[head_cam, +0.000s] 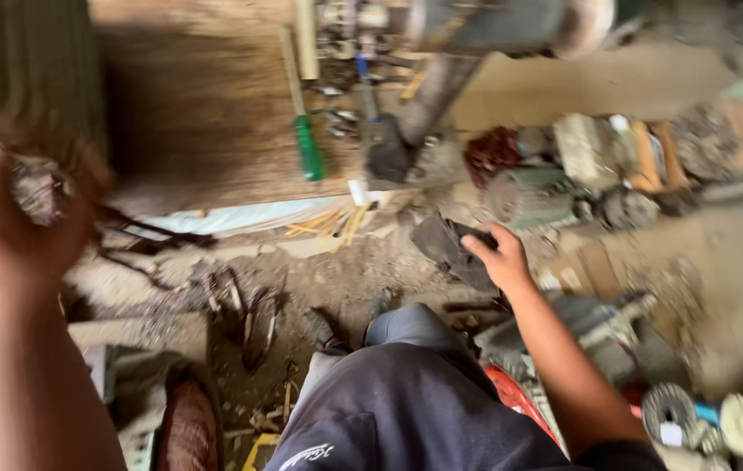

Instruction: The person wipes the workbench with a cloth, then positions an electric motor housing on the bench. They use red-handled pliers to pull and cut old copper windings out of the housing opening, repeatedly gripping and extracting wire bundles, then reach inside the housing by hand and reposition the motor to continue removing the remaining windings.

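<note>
My left hand (13, 209) is raised close to the camera at the left, blurred, closed around a dirty grey lump (38, 187) with dark wires (140, 235) trailing from it. My right hand (500, 257) reaches forward and grips a dark flat object (445, 249) lying on the dusty ground. My knee in dark blue trousers (406, 392) fills the lower middle.
A wooden board (205, 113) holds a green-handled screwdriver (306, 144) and small tools. Motor parts (533, 192), a copper coil (492, 153) and grey blocks lie at the right. A brown shoe (188, 427) is at the bottom left, a grinder-like tool (694, 419) at the bottom right.
</note>
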Motion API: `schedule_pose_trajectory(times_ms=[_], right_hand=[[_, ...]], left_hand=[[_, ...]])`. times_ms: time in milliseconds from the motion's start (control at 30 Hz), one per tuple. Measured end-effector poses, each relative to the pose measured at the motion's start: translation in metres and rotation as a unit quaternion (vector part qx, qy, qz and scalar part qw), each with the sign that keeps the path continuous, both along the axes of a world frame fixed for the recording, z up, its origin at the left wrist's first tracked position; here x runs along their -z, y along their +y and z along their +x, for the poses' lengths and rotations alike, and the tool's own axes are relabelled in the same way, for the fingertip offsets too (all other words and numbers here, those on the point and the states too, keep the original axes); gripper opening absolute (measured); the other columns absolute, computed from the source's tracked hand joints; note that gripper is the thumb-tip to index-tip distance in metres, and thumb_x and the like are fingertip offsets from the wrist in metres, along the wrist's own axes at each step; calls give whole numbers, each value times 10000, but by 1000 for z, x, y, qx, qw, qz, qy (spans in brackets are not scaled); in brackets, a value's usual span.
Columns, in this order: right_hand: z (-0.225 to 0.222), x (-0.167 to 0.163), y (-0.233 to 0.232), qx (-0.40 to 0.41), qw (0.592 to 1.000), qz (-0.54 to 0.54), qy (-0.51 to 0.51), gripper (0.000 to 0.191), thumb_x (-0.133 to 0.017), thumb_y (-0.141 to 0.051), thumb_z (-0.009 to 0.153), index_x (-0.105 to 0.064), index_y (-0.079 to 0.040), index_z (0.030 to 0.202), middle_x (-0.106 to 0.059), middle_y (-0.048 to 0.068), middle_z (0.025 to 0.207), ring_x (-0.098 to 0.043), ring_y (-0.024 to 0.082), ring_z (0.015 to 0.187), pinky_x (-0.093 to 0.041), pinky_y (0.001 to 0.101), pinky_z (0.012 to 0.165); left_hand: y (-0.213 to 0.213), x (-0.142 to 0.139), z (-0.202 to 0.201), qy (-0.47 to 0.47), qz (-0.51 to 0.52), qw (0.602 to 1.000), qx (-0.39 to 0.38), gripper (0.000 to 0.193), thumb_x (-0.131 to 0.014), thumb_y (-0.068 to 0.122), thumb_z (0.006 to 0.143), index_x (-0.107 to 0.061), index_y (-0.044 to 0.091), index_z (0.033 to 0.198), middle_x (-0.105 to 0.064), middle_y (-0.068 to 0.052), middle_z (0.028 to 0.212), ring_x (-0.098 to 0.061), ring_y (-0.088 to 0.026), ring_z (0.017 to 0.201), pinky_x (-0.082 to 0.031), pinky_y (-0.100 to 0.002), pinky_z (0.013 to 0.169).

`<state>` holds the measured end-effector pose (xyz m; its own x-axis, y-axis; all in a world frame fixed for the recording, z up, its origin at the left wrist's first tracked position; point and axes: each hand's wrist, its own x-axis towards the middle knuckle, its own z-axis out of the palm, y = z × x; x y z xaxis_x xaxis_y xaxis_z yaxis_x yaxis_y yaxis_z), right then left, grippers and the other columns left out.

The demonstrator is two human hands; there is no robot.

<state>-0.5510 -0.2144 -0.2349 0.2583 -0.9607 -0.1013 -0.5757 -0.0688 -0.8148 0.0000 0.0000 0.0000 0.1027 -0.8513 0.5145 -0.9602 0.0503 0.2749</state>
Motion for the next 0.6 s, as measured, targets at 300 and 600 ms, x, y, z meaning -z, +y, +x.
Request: schedule_pose_trajectory(times_ms=[300,600], right_hand=[[-133,-173,-65,-91,940,-156,290,323,-749,-249,889,-738,-79,1164,-752,137,1117,-702,284,1057,-534,406,953],[-199,51,162,-154,904,212,337,305,-760,-238,875,-724,-53,1115,-756,175,1020,-721,295,951,-554,398,859]], left_hand=[[21,159,-91,59,567,821,-41,657,-659,697,839,-625,284,1348,-614,-24,1407,-650,-281,1209,-524,-458,1026],[99,326,-197,190,601,771,-87,599,-655,628,890,-692,176,1282,-715,-124,1261,-680,-324,1177,-550,-428,1015]])
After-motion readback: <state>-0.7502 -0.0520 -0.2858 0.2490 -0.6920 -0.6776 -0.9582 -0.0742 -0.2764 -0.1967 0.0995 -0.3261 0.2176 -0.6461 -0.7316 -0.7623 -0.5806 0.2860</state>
